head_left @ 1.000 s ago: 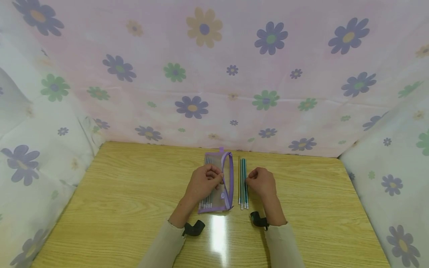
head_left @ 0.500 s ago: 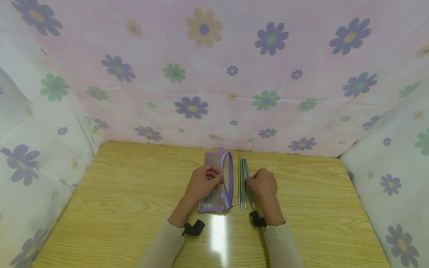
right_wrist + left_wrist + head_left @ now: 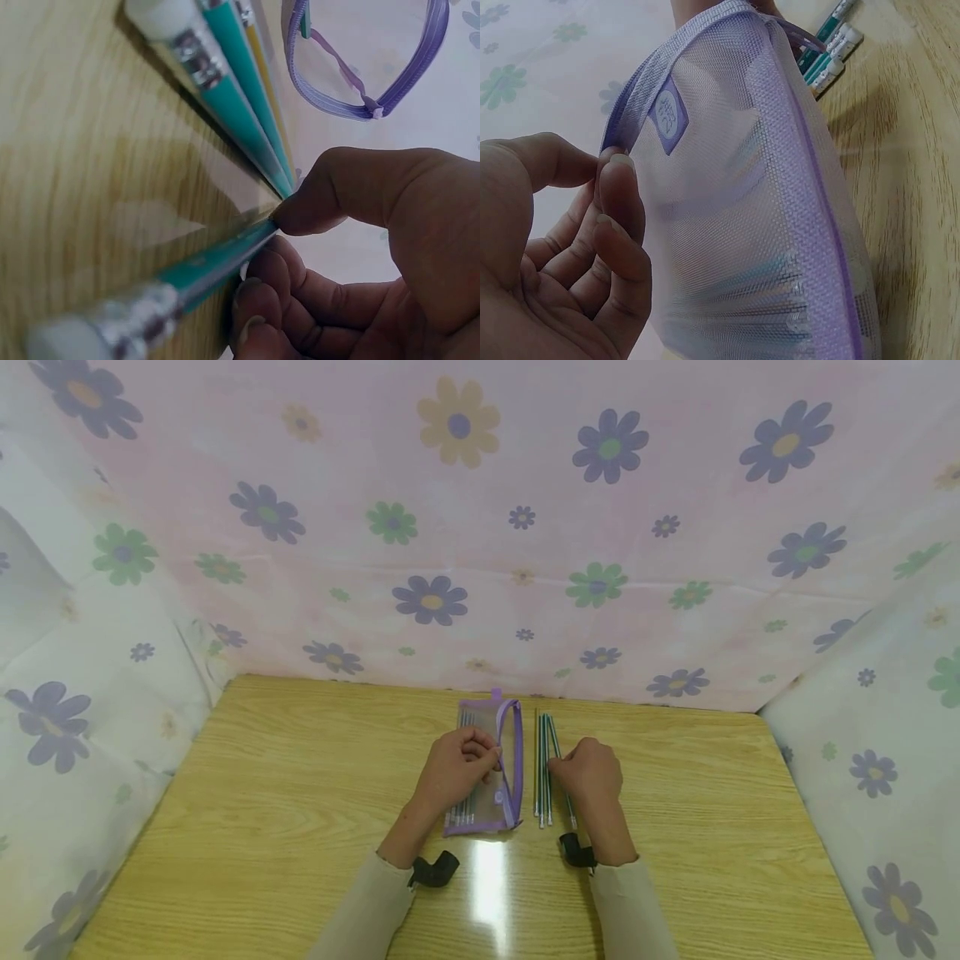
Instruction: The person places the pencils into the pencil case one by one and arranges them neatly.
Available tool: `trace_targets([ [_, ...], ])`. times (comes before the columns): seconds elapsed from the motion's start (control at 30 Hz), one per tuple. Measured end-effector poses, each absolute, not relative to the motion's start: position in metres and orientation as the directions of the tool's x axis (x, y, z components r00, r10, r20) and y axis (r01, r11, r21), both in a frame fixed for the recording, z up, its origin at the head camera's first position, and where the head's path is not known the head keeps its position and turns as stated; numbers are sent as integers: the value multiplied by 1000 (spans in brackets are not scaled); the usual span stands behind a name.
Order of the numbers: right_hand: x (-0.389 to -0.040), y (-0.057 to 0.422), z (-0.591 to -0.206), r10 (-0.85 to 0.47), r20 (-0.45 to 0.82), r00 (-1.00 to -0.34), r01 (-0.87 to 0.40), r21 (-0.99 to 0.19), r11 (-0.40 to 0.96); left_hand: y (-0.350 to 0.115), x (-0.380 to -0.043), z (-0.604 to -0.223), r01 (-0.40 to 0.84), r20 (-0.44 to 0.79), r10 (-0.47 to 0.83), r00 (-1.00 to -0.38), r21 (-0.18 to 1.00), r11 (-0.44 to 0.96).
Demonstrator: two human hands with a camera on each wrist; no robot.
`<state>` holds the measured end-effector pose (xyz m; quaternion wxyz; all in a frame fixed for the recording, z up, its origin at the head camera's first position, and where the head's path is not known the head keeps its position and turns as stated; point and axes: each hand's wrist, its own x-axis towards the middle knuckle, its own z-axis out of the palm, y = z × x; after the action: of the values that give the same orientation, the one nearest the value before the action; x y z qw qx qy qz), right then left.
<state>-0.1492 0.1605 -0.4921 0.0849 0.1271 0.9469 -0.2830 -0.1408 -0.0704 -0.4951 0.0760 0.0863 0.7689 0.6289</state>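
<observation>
Head view showed the right hand (image 3: 590,772) pinching a teal pencil (image 3: 555,739) between thumb and fingers, its long axis running far to near, its eraser end pointing towards the person and slanting right. It was just right of the loose pencils (image 3: 542,777) on the table (image 3: 300,777). Beyond them, the left hand (image 3: 455,768) pinched the rim of a purple mesh pouch (image 3: 518,760). Right wrist view gave the white eraser (image 3: 67,341) up close; left wrist view, lettering on a label (image 3: 669,116), unreadable from the head. A second earlier, the pinched pencil lay alongside the others; now its near end had swung away
</observation>
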Motion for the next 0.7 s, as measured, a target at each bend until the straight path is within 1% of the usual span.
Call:
trace_targets([
  [0.27,-148,163,-491,188,-228,-955,285,-535,796,-70,-140,-494,35,-13,228,-974,978,205],
  [0.7,-146,165,-485,134,-219,-967,245,-628,739,-71,-140,-499,55,7,230,-973,978,202],
])
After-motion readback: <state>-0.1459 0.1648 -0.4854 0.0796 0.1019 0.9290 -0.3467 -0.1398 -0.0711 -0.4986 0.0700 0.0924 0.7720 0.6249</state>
